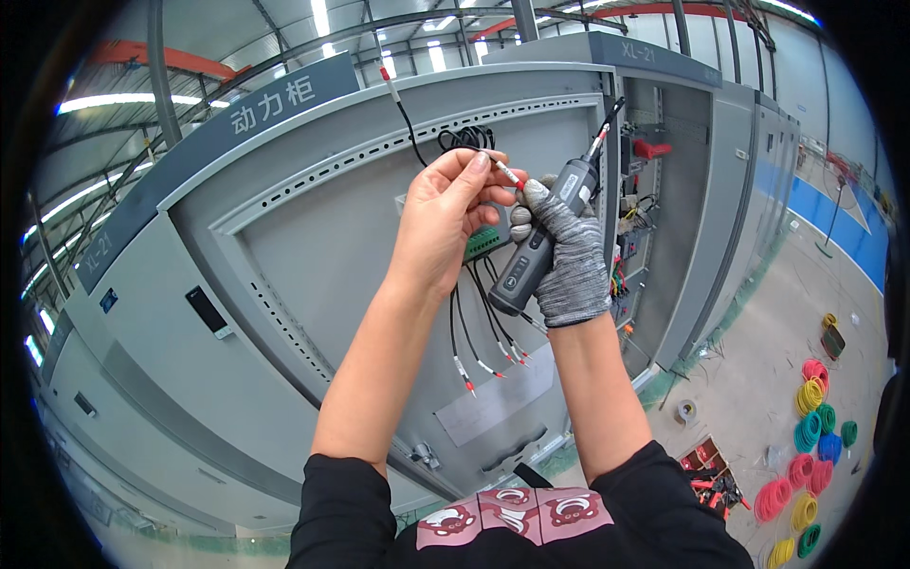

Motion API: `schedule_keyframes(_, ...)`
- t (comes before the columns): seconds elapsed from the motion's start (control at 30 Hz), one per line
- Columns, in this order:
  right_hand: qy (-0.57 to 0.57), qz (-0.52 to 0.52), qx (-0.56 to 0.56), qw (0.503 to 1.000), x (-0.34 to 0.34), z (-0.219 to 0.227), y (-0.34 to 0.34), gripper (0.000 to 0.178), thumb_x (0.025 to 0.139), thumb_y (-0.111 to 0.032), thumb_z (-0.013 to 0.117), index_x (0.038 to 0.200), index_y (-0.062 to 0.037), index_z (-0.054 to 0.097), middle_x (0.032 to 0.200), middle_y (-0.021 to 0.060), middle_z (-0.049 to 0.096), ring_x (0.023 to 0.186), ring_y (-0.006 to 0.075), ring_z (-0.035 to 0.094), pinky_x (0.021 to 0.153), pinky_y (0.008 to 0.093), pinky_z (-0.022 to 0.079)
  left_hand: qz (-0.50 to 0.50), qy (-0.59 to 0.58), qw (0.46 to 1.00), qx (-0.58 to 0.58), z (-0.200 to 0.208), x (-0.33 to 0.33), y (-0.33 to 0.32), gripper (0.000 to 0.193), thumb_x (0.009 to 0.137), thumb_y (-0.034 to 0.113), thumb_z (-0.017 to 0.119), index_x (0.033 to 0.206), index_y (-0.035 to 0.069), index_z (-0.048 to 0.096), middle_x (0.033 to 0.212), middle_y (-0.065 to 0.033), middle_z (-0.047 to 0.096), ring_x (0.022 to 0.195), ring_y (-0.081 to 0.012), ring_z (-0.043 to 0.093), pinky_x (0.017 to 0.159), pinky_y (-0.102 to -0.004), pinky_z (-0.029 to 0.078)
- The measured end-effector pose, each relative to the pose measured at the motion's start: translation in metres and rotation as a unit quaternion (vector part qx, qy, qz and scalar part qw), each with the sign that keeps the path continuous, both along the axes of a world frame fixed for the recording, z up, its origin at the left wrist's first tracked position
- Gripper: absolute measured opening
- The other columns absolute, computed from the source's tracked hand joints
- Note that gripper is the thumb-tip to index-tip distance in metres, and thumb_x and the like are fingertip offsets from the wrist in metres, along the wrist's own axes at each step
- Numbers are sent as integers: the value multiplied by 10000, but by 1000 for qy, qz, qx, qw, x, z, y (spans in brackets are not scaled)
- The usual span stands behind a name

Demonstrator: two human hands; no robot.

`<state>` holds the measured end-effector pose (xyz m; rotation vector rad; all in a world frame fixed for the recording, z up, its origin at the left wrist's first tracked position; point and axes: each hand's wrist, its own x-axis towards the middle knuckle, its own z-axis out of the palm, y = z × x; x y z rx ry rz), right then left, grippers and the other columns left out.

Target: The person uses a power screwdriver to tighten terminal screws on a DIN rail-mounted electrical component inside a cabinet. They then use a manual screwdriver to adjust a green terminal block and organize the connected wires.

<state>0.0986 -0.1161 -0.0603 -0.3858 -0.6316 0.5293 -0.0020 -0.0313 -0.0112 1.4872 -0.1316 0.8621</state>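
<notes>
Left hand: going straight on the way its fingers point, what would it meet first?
The left hand would probably meet the gloved right hand first, though depth is unclear.

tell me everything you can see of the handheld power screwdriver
The power screwdriver has a slim, rounded dark grey body, plastic by its look, with small pale markings. From its upper end runs a thin shaft with red and pale parts. It slants up to the right, gripped around the middle by the gloved right hand, in front of the grey cabinet. Whether it is running cannot be told.
</notes>
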Motion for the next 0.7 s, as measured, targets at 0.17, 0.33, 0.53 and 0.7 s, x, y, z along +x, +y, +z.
schedule_keyframes(0.17, 24, -2, 10, 1000, -10, 2, 1, 317, 858, -28, 727, 1090, -31, 511, 797, 69, 619, 602, 131, 628, 498, 232, 534, -6, -2, 1000, -4, 0, -5, 5, 229, 997, 233, 606, 1088, 29, 658, 968, -73, 712, 787, -55, 635, 653, -178, 504)
schedule_keyframes(0.33, 7, 11, 16, 1000, -11, -5, 6, 241, 887, -33, 706, 1068, -24, 546, 845, 81, 636, 689, 152, 649, 561, 240, 551, 38, 5, 999, 13, 1, -7, 7, 185, 932, 218, 701, 986, 45, 663, 877, -34, 702, 715, -40, 613, 597, -174, 461)
schedule_keyframes(0.53, 3, 35, -6, 999, -18, -11, 14, 252, 882, -42, 718, 1066, -35, 546, 832, 63, 623, 669, 148, 639, 571, 244, 551, 126, 15, 987, 99, 7, -14, 6, 139, 901, 156, 725, 917, 42, 647, 822, -41, 688, 675, -40, 600, 551, -167, 412)
schedule_keyframes(0.7, -96, -165, -15, 982, -33, -4, 14, 371, 825, -9, 768, 1090, -56, 513, 845, 50, 646, 648, 105, 637, 533, 227, 532, 153, 32, 977, 142, 14, -25, 5, 172, 915, 188, 710, 951, 29, 654, 828, -35, 688, 680, -60, 616, 563, -180, 425)
